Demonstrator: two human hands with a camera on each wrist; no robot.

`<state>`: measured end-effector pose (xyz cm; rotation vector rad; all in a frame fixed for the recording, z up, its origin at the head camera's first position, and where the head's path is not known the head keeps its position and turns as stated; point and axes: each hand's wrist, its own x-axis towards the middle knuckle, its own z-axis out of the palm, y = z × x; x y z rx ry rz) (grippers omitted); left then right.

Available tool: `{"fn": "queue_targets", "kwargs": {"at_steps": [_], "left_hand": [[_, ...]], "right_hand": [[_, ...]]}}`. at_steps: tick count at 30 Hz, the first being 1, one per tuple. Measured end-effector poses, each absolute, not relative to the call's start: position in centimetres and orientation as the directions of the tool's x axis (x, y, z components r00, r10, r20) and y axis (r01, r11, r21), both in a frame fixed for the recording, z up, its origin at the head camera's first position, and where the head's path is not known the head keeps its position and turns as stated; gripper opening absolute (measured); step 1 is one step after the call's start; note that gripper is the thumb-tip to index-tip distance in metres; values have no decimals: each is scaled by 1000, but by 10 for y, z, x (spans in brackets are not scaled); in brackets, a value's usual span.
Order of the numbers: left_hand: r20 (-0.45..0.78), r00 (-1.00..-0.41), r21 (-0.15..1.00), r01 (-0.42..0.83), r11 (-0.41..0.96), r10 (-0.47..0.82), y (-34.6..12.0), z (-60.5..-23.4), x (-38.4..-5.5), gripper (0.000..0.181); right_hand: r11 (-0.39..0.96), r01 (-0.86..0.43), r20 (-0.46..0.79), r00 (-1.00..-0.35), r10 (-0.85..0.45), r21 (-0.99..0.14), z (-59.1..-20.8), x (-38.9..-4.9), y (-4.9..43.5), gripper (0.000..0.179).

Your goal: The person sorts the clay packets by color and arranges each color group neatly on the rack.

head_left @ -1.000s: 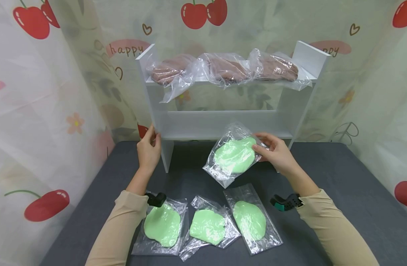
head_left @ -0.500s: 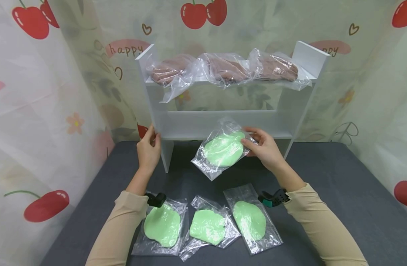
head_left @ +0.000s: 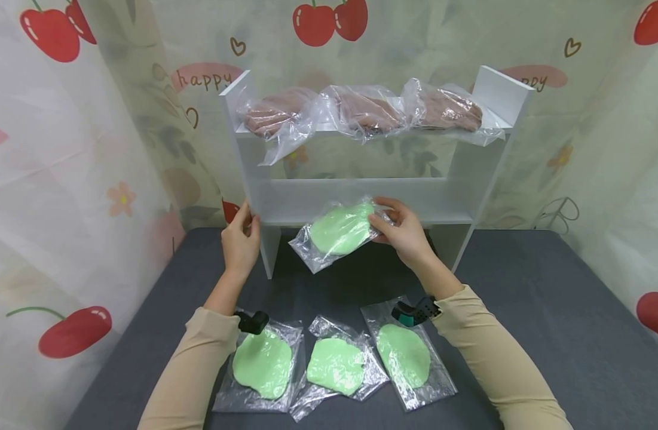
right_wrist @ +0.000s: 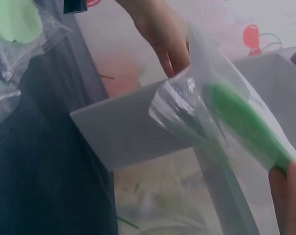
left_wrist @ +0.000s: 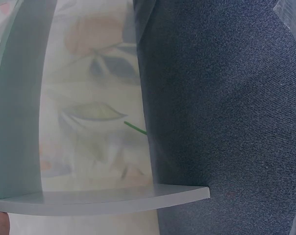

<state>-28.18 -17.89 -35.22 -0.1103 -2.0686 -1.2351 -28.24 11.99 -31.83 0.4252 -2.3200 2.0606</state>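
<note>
My right hand pinches the right end of a clear plastic bag holding a flat light-green slab. The bag is tilted, in front of the white shelf's lower board. In the right wrist view the bagged green slab hangs from the right fingertips, its loose end overlapping the shelf's side panel. My left hand grips the edge of the left side panel of the shelf. Only a bit of the left fingers shows in the left wrist view.
Several bagged green slabs lie in front on the dark table: left, middle and right. Three bags of brown lumps sit along the shelf's top board. A printed curtain stands behind; a cable lies at the right.
My right hand has moved left and slightly up with the bagged green slab, bringing it in front of the lower board and tilting it flatter. The left hand stays on the panel.
</note>
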Motion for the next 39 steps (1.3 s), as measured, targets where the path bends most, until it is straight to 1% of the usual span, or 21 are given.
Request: {"fn": "queue_targets", "kwargs": {"at_steps": [12, 20, 25, 29, 34, 39], "left_hand": [[607, -751, 738, 409, 538, -262, -179, -352, -282, 44], [605, -750, 740, 408, 535, -266, -180, -353, -283, 44], [606, -748, 740, 407, 536, -269, -180, -353, -283, 44], [606, -750, 741, 408, 533, -267, -180, -352, -282, 43], [600, -754, 746, 406, 527, -267, -180, -351, -281, 42], [593, -759, 751, 400, 525, -271, -179, -351, -281, 43]], "right_hand": [[-83, -163, 170, -981, -93, -983, -317, -290, 88, 46], [-149, -138, 142, -990, -14, -979, -319, -291, 71, 44], [-209, -135, 134, -991, 21, -969, -321, -289, 59, 46], [-264, -138, 136, -990, 25, -955, -323, -287, 48, 48], [-294, -130, 138, -990, -6, -947, -325, -283, 35, 51], [-260, -101, 121, -991, -64, -960, -326, -279, 28, 54]]}}
